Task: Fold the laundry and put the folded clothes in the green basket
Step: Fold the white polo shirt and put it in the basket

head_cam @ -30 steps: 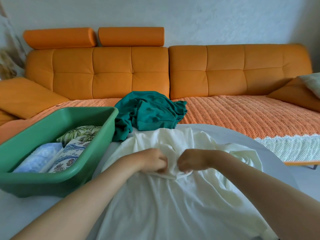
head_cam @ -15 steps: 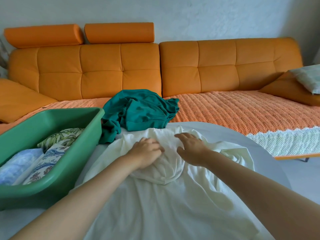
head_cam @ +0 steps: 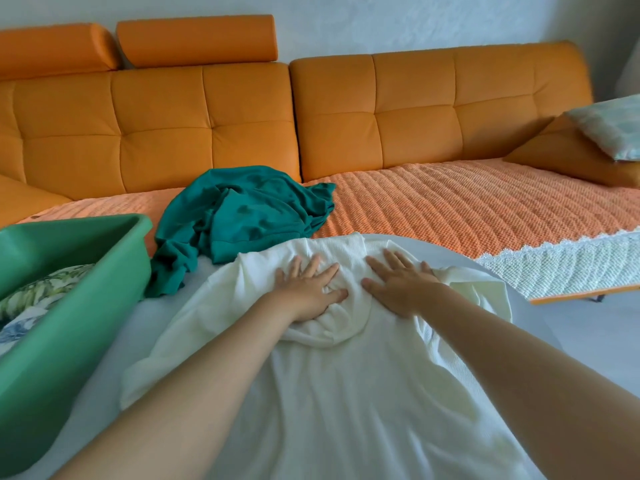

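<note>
- White shirt (head_cam: 346, 393) lies spread on the round desk (head_cam: 540, 317), just right of the green basket (head_cam: 86, 299). Its long axis runs straight away from the person toward the sofa (head_cam: 381, 109).
- Both hands are flat with fingers spread, gripping nothing. The left hand (head_cam: 308, 289) and right hand (head_cam: 401, 285) press side by side on the bunched-up far end of the shirt.
- The left hand is the one nearer the basket, so my guess is it does the carrying over later. For now this looks like smoothing before the first fold.
- The fabric is pretty wrinkled and hangs off the near edge of the desk, so it'll probably slide if tugged.
- The basket already has a few folded printed pieces (head_cam: 34, 296) in it.
- A crumpled teal garment (head_cam: 242, 209) sits just past the basket's far corner, touching the shirt's far edge, not folded yet.
- Beyond the basket, an orange woven throw (head_cam: 450, 202) covers the sofa seat.
</note>
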Motion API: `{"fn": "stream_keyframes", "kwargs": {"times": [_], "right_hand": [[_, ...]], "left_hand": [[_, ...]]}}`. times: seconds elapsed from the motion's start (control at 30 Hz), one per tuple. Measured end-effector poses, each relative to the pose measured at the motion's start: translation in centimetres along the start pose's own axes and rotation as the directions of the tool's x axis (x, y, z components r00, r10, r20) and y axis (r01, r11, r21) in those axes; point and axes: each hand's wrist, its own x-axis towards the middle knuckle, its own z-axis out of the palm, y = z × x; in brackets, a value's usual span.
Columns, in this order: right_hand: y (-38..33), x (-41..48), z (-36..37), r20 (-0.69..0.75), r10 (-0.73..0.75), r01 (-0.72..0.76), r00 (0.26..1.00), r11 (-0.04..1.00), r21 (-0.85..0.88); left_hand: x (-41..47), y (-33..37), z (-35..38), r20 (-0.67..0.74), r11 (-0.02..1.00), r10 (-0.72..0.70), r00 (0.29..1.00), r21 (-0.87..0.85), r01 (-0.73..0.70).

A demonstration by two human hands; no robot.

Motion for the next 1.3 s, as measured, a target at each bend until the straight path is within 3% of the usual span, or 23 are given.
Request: {"fn": "stream_keyframes", "kwargs": {"times": [0.2, 0.3, 0.37, 0.5, 0.57, 0.63, 0.73, 0.9, 1.03, 1.1, 1.17, 1.3], "right_hand": [[-1.0, 0.6, -1.3, -0.014, 0.029, -0.029, 0.999, 0.999, 0.021], [-3.4, 0.0, -2.6, -0.203, 0.006, -0.013, 0.979, 0.999, -0.032], [-6.0, -0.8, -3.5, -0.279, -0.089, 0.092, 0.956, 0.996, -0.002], [-12.3, -3.5, -3.7, -0.211, -0.359, 0.380, 0.909, 0.922, 0.068], [-15.0, -4.9, -3.2, -0.147, -0.439, 0.455, 0.886, 0.886, 0.095], [-17.2, -5.7, -2.4, -0.099, -0.489, 0.498, 0.867, 0.861, 0.106], [-19.2, -6.2, -1.2, -0.028, -0.521, 0.521, 0.853, 0.849, 0.090], [-19.9, -6.5, 0.3, 0.012, -0.526, 0.526, 0.850, 0.850, 0.035], [-19.6, -6.9, 0.0, -0.006, -0.507, 0.506, 0.862, 0.859, 0.081], [-19.6, -7.1, -0.2, -0.006, -0.496, 0.494, 0.868, 0.864, 0.099], [-19.6, -7.3, 0.0, -0.002, -0.493, 0.492, 0.870, 0.868, 0.065], [-19.7, -7.3, 0.5, 0.046, -0.503, 0.505, 0.863, 0.860, -0.074]], "left_hand": [[0.7, -0.2, -0.6, 0.011, 1.000, 0.023, 1.000, -0.019, -0.023], [-0.7, -1.5, -1.3, -0.105, 0.958, 0.046, 0.993, -0.278, -0.074], [-2.4, -3.0, -1.9, -0.250, 0.931, 0.015, 0.968, -0.350, -0.105], [-6.0, -7.8, -2.5, -0.477, 0.979, -0.100, 0.873, -0.202, 0.002], [-8.0, -10.1, -2.7, -0.461, 0.972, -0.224, 0.859, -0.170, 0.162], [-10.2, -11.8, -2.8, -0.359, 0.932, -0.363, 0.860, -0.119, 0.343], [-12.5, -14.1, -2.4, -0.204, 0.874, -0.485, 0.850, -0.110, 0.473], [-13.7, -14.9, -1.9, -0.111, 0.874, -0.467, 0.877, -0.210, 0.438], [-13.7, -14.3, -4.2, -0.338, 0.854, -0.479, 0.811, -0.394, 0.340], [-13.9, -14.3, -5.5, -0.505, 0.903, -0.429, 0.749, -0.250, 0.349], [-14.1, -14.3, -6.3, -0.563, 0.909, -0.371, 0.738, -0.058, 0.412], [-15.2, -13.2, -7.1, -0.317, 0.829, -0.459, 0.830, 0.184, 0.528]]}}
